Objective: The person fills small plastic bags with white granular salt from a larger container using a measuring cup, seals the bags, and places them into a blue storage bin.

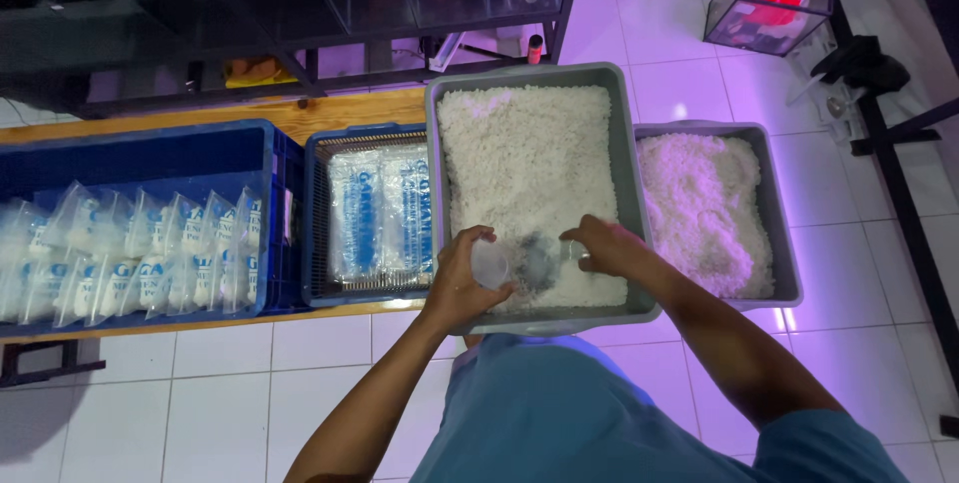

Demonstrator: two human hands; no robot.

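— What do the hands hold?
— The left hand (462, 278) wraps its fingers around a clear cup (490, 263); the right hand (606, 246) pinches a clear bag (540, 261) beside it, over the near end of the grey tub (629, 183).
— Contents?
— White grains (524, 158).
— Beyond?
— Another tub (782, 203) right, blue crates (270, 158) of packets (130, 253) left.

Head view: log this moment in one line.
left hand: holds clear cup | right hand: in grey tub on white grains | beside: blue crate of bags

Blue crate (262, 158) of filled bags (130, 248)
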